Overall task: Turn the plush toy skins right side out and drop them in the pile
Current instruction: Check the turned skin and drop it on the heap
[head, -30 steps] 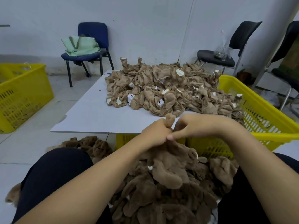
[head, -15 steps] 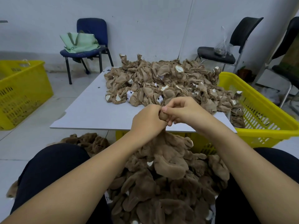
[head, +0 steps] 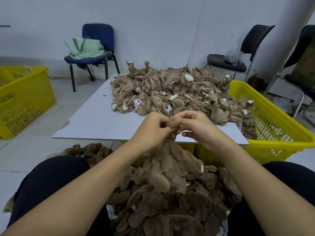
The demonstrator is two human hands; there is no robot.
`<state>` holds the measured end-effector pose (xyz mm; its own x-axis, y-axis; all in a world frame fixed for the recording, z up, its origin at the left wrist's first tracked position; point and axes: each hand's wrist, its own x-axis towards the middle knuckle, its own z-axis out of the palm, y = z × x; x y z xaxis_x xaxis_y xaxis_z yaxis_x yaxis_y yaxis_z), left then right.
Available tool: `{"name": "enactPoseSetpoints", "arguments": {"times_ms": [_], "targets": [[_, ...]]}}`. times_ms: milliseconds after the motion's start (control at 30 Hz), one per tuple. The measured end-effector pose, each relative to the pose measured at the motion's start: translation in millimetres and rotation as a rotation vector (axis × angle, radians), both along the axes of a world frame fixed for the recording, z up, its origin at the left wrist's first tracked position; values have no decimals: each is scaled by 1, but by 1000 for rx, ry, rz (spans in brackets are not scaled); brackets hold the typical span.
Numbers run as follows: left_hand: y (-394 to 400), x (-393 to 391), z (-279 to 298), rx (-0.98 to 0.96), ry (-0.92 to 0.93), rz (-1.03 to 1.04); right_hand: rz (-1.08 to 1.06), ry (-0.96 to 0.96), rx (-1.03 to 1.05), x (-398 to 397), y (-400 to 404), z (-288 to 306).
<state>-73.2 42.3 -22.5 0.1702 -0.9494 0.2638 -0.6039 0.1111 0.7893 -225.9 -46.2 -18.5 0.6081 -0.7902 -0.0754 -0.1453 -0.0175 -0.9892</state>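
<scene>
Plush skin (head: 163, 160) hangs from our two hands above the lap, its fuzzy side already showing along most of its length, while one small nub at the top sits between our fingers. Our left hand (head: 153, 128) curls round the fabric just below that nub, and our right hand (head: 196, 126) pinches its tip with thumb and forefinger, the other fingers loosely bent. We judge this to be the last bit of turning: a limb or ear needs pushing fully out. To do it well, we should hold the body firm with the left and roll the tip outward with the right, not yank, so the seam does not strain. Below us lies the pile of turned skins (head: 170, 210), just under the hanging piece, ready for the drop. On the white table (head: 88, 120) ahead waits the heap of unturned skins (head: 179, 94), with a yellow basket (head: 276, 133) beside it.
</scene>
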Motion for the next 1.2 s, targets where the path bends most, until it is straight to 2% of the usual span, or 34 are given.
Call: {"name": "enactPoseSetpoints", "arguments": {"times_ms": [200,300,467,567,633,700,800,833,900,967,1067,1200], "targets": [[2,1,11,-188,192,38,34,57,-13,-1,-4,6],[2,1,12,-279,360,46,126,144,-9,1,-1,3],[3,2,18,-524,556,53,240,1,66,-2,2,10],[2,4,17,-530,660,28,236,31,37,-6,2,14],[0,4,15,-500,610,51,200,49,15,-6,1,12],[-1,6,15,-413,479,74,119,16,-14,-4,1,10],[-2,11,17,-143,195,-10,68,-45,-37,-2,1,10],[0,12,16,-50,182,-68,68,-64,-46,-2,2,9],[2,12,16,55,271,-149,57,-113,-31,0,3,9],[1,13,16,30,237,-135,52,-157,18,2,4,8],[0,12,19,-155,90,-48,43,-195,22,4,6,9],[1,8,20,-352,92,28,8,-324,1,8,5,15]]}}
